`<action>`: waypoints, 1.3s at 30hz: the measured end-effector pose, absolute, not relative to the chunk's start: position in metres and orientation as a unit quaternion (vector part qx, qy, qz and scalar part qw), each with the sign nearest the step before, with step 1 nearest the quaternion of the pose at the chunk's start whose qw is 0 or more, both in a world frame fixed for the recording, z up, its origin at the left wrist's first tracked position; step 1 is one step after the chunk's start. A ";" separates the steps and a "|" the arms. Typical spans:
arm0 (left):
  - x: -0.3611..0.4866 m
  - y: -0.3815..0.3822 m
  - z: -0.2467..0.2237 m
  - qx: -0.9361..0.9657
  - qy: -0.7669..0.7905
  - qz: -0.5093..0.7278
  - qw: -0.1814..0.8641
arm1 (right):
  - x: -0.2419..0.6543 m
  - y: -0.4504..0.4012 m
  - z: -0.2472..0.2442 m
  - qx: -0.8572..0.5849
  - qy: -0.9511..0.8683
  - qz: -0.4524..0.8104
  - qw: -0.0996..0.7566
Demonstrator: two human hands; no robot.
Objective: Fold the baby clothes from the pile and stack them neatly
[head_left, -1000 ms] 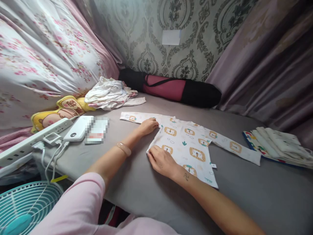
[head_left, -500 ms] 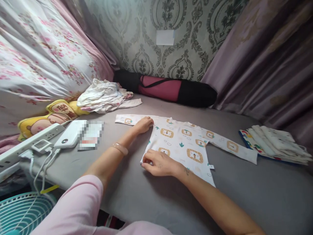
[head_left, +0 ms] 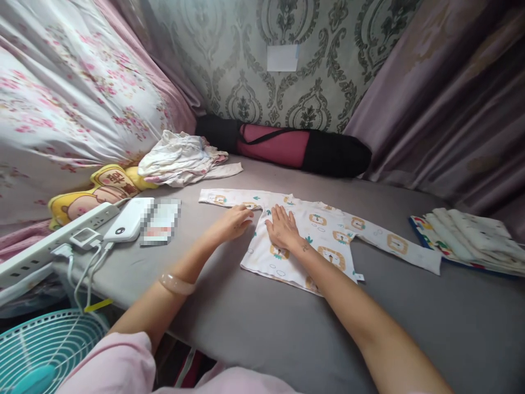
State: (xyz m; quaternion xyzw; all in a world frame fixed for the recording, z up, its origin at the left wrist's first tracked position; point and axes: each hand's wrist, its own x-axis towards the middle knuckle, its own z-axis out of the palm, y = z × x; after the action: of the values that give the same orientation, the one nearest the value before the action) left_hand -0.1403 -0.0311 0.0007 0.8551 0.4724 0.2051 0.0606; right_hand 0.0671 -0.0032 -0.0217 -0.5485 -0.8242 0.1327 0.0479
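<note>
The right hand (head_left: 283, 227) rests palm down near the centre of the frame, fingers spread flat and gripping nothing. Just to its left, the left hand (head_left: 234, 224) has loosely curved fingers that appear to hold nothing; whether their tips touch cloth is unclear.

A small white shirt (head_left: 318, 221) with lion prints lies beneath the right hand, the nearer one. Its long axis, cuff to cuff, runs from left of centre down to the right side; its body reaches toward the bottom of the frame. The left fingers are beside the underside of the left-hand sleeve.

Half a second ago, the right fingers were at the shirt's lower-left corner; now they lie higher, on the chest, and the left hand has shifted away from the armpit.

Farther out, folded cloths (head_left: 471, 235) sit at the right edge; a rumpled clothes pile (head_left: 180, 156) lies upper left.
</note>
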 end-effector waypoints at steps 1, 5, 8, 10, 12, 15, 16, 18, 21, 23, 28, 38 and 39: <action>-0.141 -0.041 0.003 0.856 0.474 0.196 0.068 | 0.065 -0.006 -0.022 -0.550 -0.823 0.134 0.042; -0.141 -0.076 0.007 0.846 0.497 0.160 0.104 | 0.052 -0.027 -0.016 -0.539 -0.829 0.147 0.023; -0.144 -0.093 0.005 0.821 0.533 0.170 0.116 | 0.043 -0.050 -0.013 -0.506 -0.847 0.164 0.019; -0.146 -0.100 0.004 0.802 0.555 0.185 0.118 | 0.037 -0.068 -0.011 -0.482 -0.856 0.184 0.021; -0.146 -0.103 0.005 0.787 0.571 0.199 0.122 | 0.033 -0.086 -0.009 -0.457 -0.864 0.211 0.024; -0.139 -0.105 0.009 0.774 0.582 0.213 0.128 | 0.032 -0.114 0.001 -0.405 -0.880 0.245 0.041; -0.135 -0.105 0.010 0.773 0.581 0.219 0.128 | 0.034 -0.124 0.007 -0.378 -0.889 0.254 0.053; -0.127 -0.103 0.010 0.780 0.569 0.229 0.126 | 0.043 -0.140 0.020 -0.296 -0.911 0.279 0.070; -0.117 -0.098 0.003 0.805 0.533 0.232 0.119 | 0.068 -0.149 0.038 -0.190 -0.913 0.354 0.069; -0.108 -0.092 -0.002 0.821 0.509 0.228 0.120 | 0.088 -0.140 0.041 -0.249 -0.886 0.375 0.109; -0.060 -0.074 -0.013 0.861 0.449 0.196 0.134 | 0.142 -0.084 0.014 -0.566 -0.793 0.157 0.164; -0.035 -0.084 -0.027 0.892 0.431 0.040 0.128 | 0.200 -0.100 -0.014 -0.538 -0.832 0.128 0.035; -0.041 -0.085 -0.027 0.893 0.429 0.041 0.128 | 0.205 -0.106 -0.013 -0.528 -0.838 0.134 0.032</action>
State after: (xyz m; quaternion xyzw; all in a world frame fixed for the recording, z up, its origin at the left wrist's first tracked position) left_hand -0.0406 -0.0851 -0.0265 0.8930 0.4293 0.0410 0.1285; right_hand 0.2049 -0.1062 -0.0134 -0.5280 -0.8380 0.1336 0.0322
